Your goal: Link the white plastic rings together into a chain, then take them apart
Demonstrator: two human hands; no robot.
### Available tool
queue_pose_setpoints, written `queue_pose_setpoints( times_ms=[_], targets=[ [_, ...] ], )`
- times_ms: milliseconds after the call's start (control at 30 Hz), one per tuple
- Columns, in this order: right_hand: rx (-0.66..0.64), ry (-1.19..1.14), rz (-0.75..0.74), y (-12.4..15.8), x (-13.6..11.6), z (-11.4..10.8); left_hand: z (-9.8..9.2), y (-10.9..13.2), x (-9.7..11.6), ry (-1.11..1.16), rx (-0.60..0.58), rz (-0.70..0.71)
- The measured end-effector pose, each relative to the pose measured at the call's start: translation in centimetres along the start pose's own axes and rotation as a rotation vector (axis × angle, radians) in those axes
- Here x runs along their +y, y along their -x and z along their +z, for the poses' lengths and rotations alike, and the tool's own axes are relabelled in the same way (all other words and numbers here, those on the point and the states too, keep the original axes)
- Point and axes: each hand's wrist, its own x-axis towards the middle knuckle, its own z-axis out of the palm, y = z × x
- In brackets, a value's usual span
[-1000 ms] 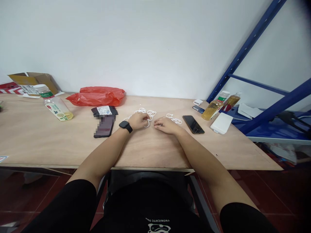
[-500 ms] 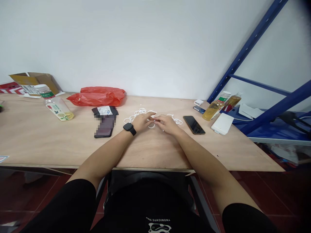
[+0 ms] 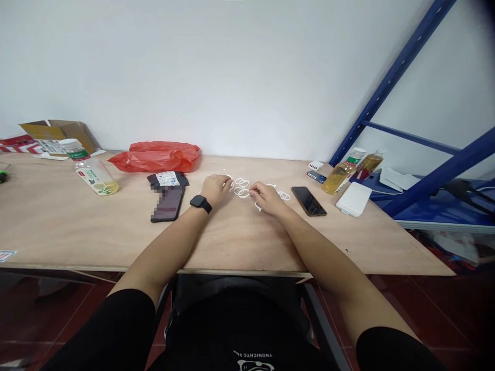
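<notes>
My left hand [image 3: 215, 189], with a black watch [image 3: 200, 203] on the wrist, covers much of the left pile of thin white plastic rings. Its fingers curl together around a white ring [image 3: 231, 184] at the pile's right edge; the grip is partly hidden. My right hand [image 3: 267, 198] is pinched at the fingertips on the edge of a white ring [image 3: 243, 192]. Beyond that, more overlapping rings [image 3: 242, 182] lie between the hands. A part of another ring [image 3: 258, 206] shows below my right palm. Several rings [image 3: 284, 196] lie just right of that hand.
A phone [image 3: 308, 201], a white power bank [image 3: 353, 198] and a tea bottle [image 3: 343, 172] are on the right. To the left are a dark package [image 3: 168, 203], a red plastic bag [image 3: 157, 157], a tilted bottle [image 3: 93, 172] and a cardboard box [image 3: 73, 133]. Blue shelving [image 3: 394, 82] borders the table.
My hands, together at the middle half a second ago, are now apart. The left has moved left onto the ring pile; the right has shifted slightly right. Rings now show between them.
</notes>
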Motion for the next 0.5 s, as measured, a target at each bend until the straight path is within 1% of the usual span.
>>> queue_pose_setpoints(
  times_ms=[100,167,267,400,500],
  targets=[
    [0.02,-0.005,-0.008,0.0,0.1,-0.1,-0.5,0.2,-0.7,-0.167,-0.079,-0.186],
    [0.019,0.008,-0.014,-0.1,0.2,-0.1,-0.5,0.3,-0.7,-0.255,-0.147,-0.263],
    [0.01,0.037,-0.018,-0.2,0.4,-0.1,-0.6,0.5,-0.3,-0.315,-0.241,-0.329],
    [0.002,0.038,-0.027,-0.3,0.7,-0.3,-1.3,0.4,-0.1,-0.322,-0.288,-0.396],
    [-0.063,0.046,-0.051,-0.3,1.1,-0.3,-1.8,0.4,-0.6,-0.318,-0.35,-0.418]
  ],
)
